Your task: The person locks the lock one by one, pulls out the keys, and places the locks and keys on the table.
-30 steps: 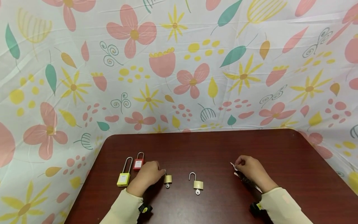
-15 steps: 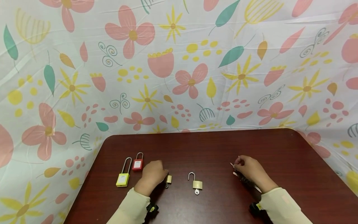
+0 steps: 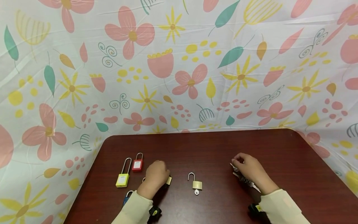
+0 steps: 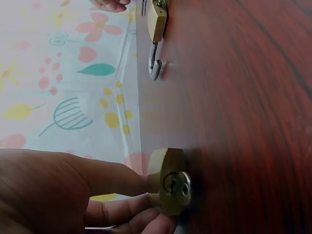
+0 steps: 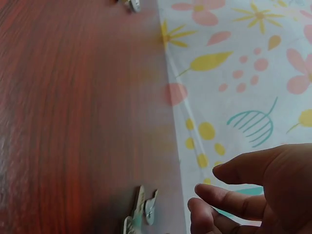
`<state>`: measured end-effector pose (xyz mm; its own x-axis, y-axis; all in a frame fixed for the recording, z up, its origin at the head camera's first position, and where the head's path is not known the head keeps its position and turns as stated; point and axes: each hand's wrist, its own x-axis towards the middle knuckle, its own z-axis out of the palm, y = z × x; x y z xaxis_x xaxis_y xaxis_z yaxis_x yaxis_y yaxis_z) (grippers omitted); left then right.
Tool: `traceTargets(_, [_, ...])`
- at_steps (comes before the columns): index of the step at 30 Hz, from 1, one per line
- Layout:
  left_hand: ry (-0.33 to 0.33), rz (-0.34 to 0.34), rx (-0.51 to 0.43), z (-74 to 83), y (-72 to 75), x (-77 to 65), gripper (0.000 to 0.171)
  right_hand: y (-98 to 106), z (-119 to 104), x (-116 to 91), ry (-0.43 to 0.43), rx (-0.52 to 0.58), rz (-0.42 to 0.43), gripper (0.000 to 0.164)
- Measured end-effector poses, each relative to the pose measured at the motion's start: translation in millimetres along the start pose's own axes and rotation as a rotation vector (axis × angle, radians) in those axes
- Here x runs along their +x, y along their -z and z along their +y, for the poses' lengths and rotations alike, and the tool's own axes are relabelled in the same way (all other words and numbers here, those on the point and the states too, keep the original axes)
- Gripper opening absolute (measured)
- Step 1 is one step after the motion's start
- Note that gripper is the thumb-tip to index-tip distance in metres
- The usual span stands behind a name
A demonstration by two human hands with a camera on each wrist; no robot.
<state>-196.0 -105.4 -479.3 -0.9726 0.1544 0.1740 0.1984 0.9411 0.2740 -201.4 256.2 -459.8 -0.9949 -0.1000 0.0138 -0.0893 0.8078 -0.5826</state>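
My left hand [image 3: 155, 175] pinches a small brass padlock [image 4: 168, 161] between thumb and fingers; a key [image 4: 184, 189] sticks out of its bottom. In the head view, that hand hides most of this padlock. To its right lies a second brass padlock [image 3: 197, 185], its shackle swung open and a key [image 3: 197, 192] in it. My right hand [image 3: 249, 166] hovers over a bunch of keys [image 3: 244, 179] at the right of the table. The right wrist view shows its thumb and fingers apart with nothing between them, beside the keys [image 5: 140, 207].
On the left of the table [image 3: 212, 149] lie a yellow padlock [image 3: 122, 180] with a long shackle and a red padlock [image 3: 137, 165]. My left sleeve partly covers a blue padlock [image 3: 126, 199]. A flowered cloth [image 3: 179, 62] hangs behind the table.
My left hand has moved right and taken hold of the small brass padlock, uncovering the blue padlock. My right hand has risen slightly off the keys.
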Motion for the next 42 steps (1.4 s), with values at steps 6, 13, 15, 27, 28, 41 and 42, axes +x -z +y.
traceTargets(6, [-0.077,0.036,-0.008,-1.3,0.2,-0.9,0.033,1.4,-10.8,-2.0,0.025,0.016,0.025,0.028])
traceTargets(13, [-0.085,0.039,-0.108,1.4,2.8,1.3,0.033,2.6,-20.7,-3.0,0.035,0.049,0.04,0.021])
traceTargets(15, [-0.081,0.047,-0.128,2.9,4.3,1.7,0.03,2.9,-24.4,-2.5,0.048,0.055,0.064,0.019])
traceTargets(27, [-0.121,0.158,-0.314,22.8,30.5,5.3,0.012,-21.6,-76.8,-2.1,0.224,0.165,0.065,0.008])
traceTargets(28, [-0.131,0.154,-0.343,25.2,34.9,5.4,0.01,-24.8,-82.1,-2.1,0.24,0.194,0.045,0.008])
traceTargets(41, [-0.12,-0.101,-0.931,38.6,56.7,7.2,0.007,-47.7,-124.6,-6.8,0.308,0.653,-0.332,0.026])
traceTargets(42, [-0.108,-0.109,-0.965,38.5,55.6,7.7,0.008,-47.3,-125.9,-7.6,0.31,0.687,-0.357,0.024])
